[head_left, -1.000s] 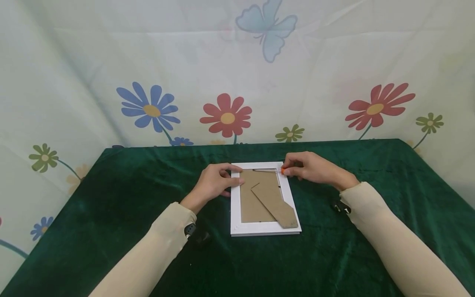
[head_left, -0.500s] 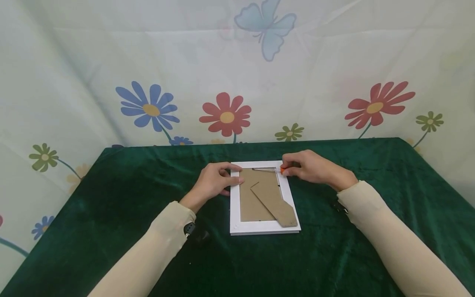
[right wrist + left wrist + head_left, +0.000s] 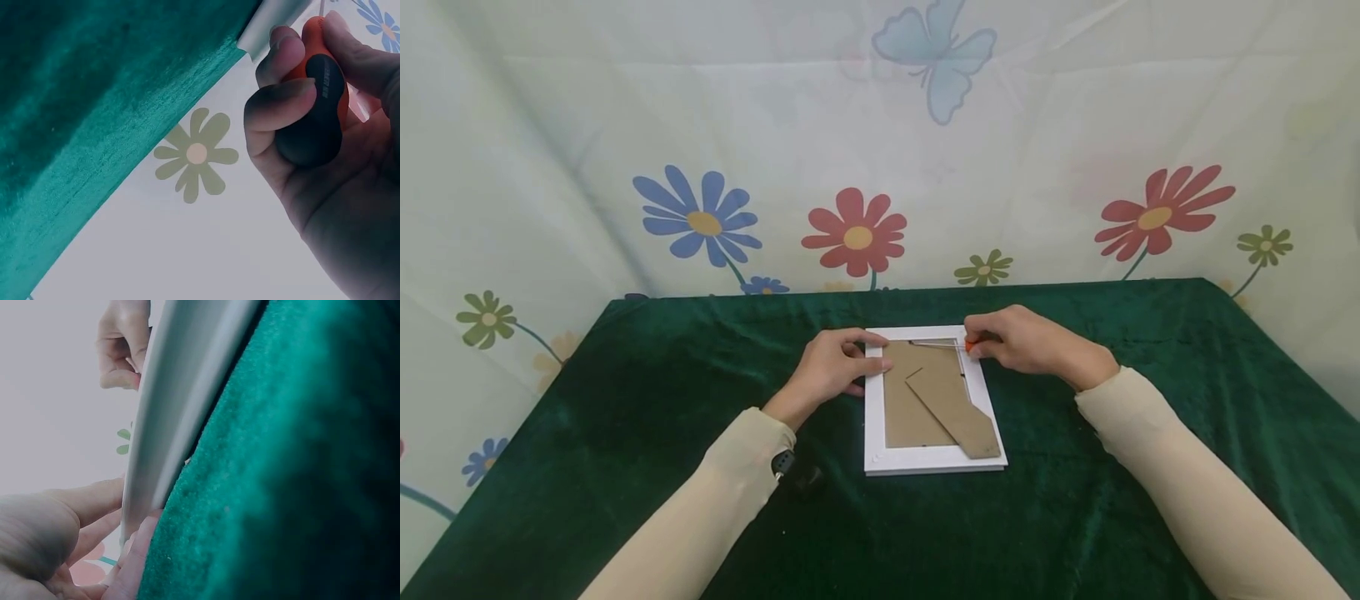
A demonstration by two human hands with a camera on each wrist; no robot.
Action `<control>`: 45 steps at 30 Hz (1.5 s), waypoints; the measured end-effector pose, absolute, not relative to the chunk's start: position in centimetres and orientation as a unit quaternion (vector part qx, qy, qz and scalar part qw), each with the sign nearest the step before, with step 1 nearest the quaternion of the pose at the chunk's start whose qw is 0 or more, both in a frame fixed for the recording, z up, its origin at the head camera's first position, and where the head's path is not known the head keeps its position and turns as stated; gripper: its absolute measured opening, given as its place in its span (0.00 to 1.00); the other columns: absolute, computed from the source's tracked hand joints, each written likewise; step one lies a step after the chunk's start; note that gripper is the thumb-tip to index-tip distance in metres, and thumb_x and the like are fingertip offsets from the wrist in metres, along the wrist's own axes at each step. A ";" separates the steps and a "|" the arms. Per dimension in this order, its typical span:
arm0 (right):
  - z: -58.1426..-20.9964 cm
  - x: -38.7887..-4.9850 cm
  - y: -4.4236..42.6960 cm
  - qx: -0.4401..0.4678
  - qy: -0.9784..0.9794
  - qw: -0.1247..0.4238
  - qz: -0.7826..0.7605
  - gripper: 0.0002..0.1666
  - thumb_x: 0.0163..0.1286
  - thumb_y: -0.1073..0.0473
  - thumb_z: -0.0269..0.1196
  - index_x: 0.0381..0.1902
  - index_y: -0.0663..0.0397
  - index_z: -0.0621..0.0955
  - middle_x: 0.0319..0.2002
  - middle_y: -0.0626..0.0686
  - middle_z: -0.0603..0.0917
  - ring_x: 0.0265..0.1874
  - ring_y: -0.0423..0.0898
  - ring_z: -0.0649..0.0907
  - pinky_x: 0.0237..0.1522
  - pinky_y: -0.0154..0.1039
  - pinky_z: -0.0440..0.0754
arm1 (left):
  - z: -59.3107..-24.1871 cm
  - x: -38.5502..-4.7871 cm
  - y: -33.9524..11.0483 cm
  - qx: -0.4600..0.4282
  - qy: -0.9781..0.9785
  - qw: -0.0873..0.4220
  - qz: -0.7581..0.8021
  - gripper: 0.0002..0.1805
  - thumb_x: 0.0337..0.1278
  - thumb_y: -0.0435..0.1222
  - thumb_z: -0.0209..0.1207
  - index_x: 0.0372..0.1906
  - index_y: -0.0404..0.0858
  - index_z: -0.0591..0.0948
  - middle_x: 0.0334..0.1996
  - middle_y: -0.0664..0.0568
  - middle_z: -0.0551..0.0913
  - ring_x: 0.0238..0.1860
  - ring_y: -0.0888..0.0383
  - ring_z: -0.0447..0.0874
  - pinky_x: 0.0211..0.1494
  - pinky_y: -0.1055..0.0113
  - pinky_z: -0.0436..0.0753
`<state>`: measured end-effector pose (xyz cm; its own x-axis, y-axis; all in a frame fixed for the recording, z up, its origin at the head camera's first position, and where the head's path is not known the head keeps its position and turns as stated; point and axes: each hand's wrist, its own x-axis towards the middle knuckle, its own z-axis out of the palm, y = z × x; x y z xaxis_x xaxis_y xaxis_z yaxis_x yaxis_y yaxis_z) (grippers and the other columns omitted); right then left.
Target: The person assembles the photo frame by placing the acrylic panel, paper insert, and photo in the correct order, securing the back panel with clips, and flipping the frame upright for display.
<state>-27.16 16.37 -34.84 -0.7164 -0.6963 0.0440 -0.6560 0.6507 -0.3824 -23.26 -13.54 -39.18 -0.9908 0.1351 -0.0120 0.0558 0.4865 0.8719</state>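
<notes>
One white frame (image 3: 876, 417), left fingers (image 3: 863, 337) gripping its edge, right fingers (image 3: 988, 324) round a screwdriver (image 3: 322, 112), at its far-right corner.

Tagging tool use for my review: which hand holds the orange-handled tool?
The right hand, curled round the orange-handled tool; the left hand grips the white frame.

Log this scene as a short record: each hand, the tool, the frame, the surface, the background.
Left hand: left hand grips the left edge of the picture frame near its far corner
Right hand: right hand holds the screwdriver by its handle
Tool: screwdriver, orange and black handle, shaft over the board's far end; tip contact unclear
Frame: white picture frame, back up, with brown backing board and slanting easel leg
Surface: green velvet cloth
Background: floral backdrop
</notes>
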 end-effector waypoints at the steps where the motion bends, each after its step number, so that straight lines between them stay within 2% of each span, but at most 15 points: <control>1: -34.9 -27.1 16.4 -0.372 0.907 0.054 -0.190 0.04 0.77 0.65 0.67 0.41 0.53 0.81 0.31 0.48 0.78 0.29 0.44 0.77 0.30 0.40 0.77 | -39.2 -23.3 -13.5 0.056 0.861 0.040 0.504 0.23 0.61 0.40 0.77 0.61 0.44 0.87 0.37 0.45 0.84 0.36 0.50 0.90 0.38 0.61 0.91; 10: -35.4 -27.0 16.5 -0.365 0.906 0.052 -0.206 0.04 0.77 0.65 0.67 0.42 0.52 0.81 0.31 0.48 0.79 0.27 0.44 0.77 0.29 0.39 0.76 | -39.5 -23.2 -13.6 0.059 0.861 0.043 0.503 0.23 0.61 0.40 0.76 0.61 0.44 0.88 0.37 0.46 0.84 0.35 0.51 0.89 0.39 0.61 0.91; 14: -35.4 -27.0 16.5 -0.358 0.906 0.061 -0.218 0.04 0.77 0.65 0.67 0.43 0.52 0.82 0.34 0.48 0.81 0.30 0.44 0.78 0.31 0.40 0.78 | -39.6 -23.1 -13.7 0.058 0.862 0.044 0.502 0.23 0.61 0.40 0.76 0.61 0.44 0.87 0.36 0.46 0.84 0.35 0.51 0.89 0.39 0.61 0.91; 20: -35.3 -27.0 16.6 -0.326 0.908 0.082 -0.249 0.05 0.78 0.63 0.67 0.48 0.52 0.83 0.39 0.50 0.84 0.36 0.48 0.81 0.37 0.42 0.82 | -39.8 -23.0 -13.7 0.060 0.860 0.039 0.505 0.23 0.62 0.39 0.76 0.61 0.44 0.87 0.37 0.46 0.84 0.36 0.51 0.89 0.39 0.61 0.91; 26: -34.9 -27.0 17.0 -0.295 0.904 0.102 -0.291 0.09 0.79 0.61 0.66 0.53 0.55 0.83 0.41 0.52 0.84 0.36 0.51 0.82 0.38 0.43 0.85 | -39.8 -23.0 -13.6 0.059 0.860 0.039 0.506 0.23 0.62 0.39 0.76 0.61 0.44 0.88 0.37 0.46 0.84 0.36 0.51 0.89 0.39 0.61 0.91; 35: -34.9 -27.1 17.1 -0.299 0.886 0.138 -0.326 0.11 0.78 0.59 0.67 0.53 0.57 0.82 0.42 0.52 0.85 0.37 0.54 0.83 0.39 0.45 0.86 | -39.7 -23.1 -13.6 0.059 0.859 0.039 0.507 0.23 0.62 0.39 0.76 0.62 0.44 0.87 0.37 0.46 0.84 0.36 0.51 0.90 0.38 0.61 0.91; 41: -34.8 -27.1 16.8 -0.316 0.880 0.143 -0.323 0.12 0.76 0.59 0.69 0.52 0.58 0.83 0.40 0.51 0.85 0.33 0.49 0.81 0.38 0.44 0.86 | -39.4 -23.3 -13.6 0.061 0.860 0.038 0.505 0.23 0.62 0.39 0.76 0.62 0.44 0.87 0.37 0.46 0.84 0.36 0.51 0.90 0.38 0.61 0.91; 45: -34.6 -27.0 16.4 -0.331 0.874 0.145 -0.326 0.12 0.76 0.60 0.70 0.52 0.57 0.82 0.41 0.51 0.85 0.34 0.51 0.82 0.38 0.45 0.87 | -39.3 -23.4 -13.6 0.063 0.862 0.035 0.502 0.22 0.63 0.39 0.75 0.61 0.45 0.88 0.37 0.46 0.84 0.36 0.51 0.90 0.38 0.62 0.91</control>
